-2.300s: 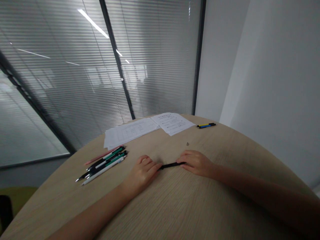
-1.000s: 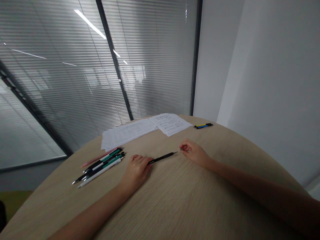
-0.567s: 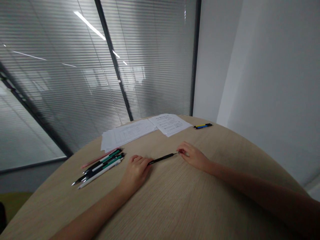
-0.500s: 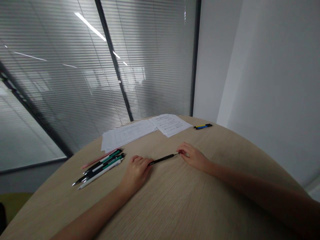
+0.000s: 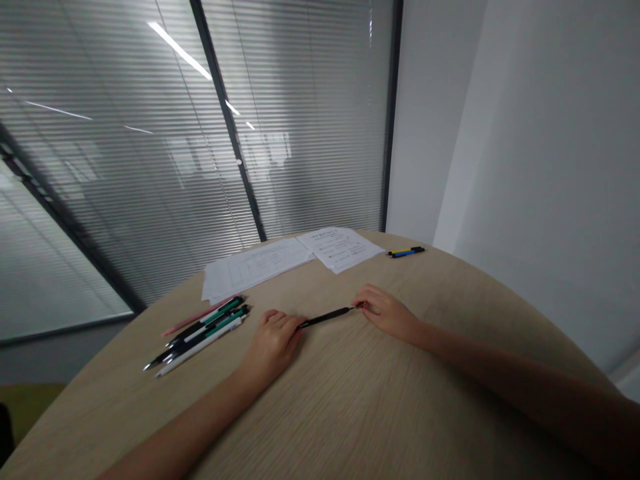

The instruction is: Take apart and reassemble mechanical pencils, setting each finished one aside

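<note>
A thin black pen point(image 5: 324, 317) lies across the middle of the round wooden table point(image 5: 350, 407). My left hand point(image 5: 273, 341) is closed around its left end and rests on the table. My right hand point(image 5: 385, 311) pinches at the pen's right tip, fingers curled together; whatever small piece is between them is too small to make out.
A bundle of green, black and white pens point(image 5: 205, 329) and a pink pencil point(image 5: 196, 315) lie to the left. White printed sheets point(image 5: 290, 259) sit at the far edge, with a yellow and blue pen pair point(image 5: 407, 252) to their right. Glass walls with blinds stand behind.
The right hand left the pen's right end, lifted back near a small part on the table, then returned to pinch at the tip. The left hand kept its hold.
</note>
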Motion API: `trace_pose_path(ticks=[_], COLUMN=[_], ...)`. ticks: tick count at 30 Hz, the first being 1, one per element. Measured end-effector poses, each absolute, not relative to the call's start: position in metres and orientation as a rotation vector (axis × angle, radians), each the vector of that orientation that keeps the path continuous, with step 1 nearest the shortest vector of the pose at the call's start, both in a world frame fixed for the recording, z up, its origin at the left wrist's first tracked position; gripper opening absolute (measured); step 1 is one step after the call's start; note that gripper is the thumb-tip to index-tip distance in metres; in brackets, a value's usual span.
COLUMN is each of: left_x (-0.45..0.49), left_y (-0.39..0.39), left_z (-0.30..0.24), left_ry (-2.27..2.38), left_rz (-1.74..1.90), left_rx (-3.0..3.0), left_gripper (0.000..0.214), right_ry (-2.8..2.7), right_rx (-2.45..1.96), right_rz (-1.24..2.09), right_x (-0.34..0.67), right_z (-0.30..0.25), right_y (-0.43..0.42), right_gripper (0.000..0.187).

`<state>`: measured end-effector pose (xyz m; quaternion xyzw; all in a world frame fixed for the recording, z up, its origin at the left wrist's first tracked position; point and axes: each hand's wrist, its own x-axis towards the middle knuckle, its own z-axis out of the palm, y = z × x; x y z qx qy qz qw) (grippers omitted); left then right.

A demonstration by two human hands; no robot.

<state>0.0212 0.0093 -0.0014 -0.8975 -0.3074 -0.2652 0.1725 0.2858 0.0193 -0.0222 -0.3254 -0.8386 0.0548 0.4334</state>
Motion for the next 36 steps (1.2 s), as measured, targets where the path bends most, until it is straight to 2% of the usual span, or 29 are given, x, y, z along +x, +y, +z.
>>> trace_pose_path(ticks=[22, 31, 36], left_x=[0.0215, 0.0202, 0.0217], left_y=[0.0086, 0.0105, 0.0092], left_z=[-0.0004, -0.0043, -0.0022], left_ry=[-0.808, -0.812, -0.823], left_rz=[-0.762, -0.741, -0.747], left_rx=[-2.607, -2.601, -2.6], left_gripper=[0.02, 0.019, 0.019], right_ry=[-2.201, -2.157, -2.131], right_rx=[-0.805, -0.881, -0.766], right_rz=[0.017, 0.179, 0.153], right_x=[0.2865, 0.2863, 0.2859], right_z=[-0.0243, -0.0199, -0.0203], right_y=[0.014, 0.012, 0.0142], right_gripper=[0.014, 0.008, 0.012])
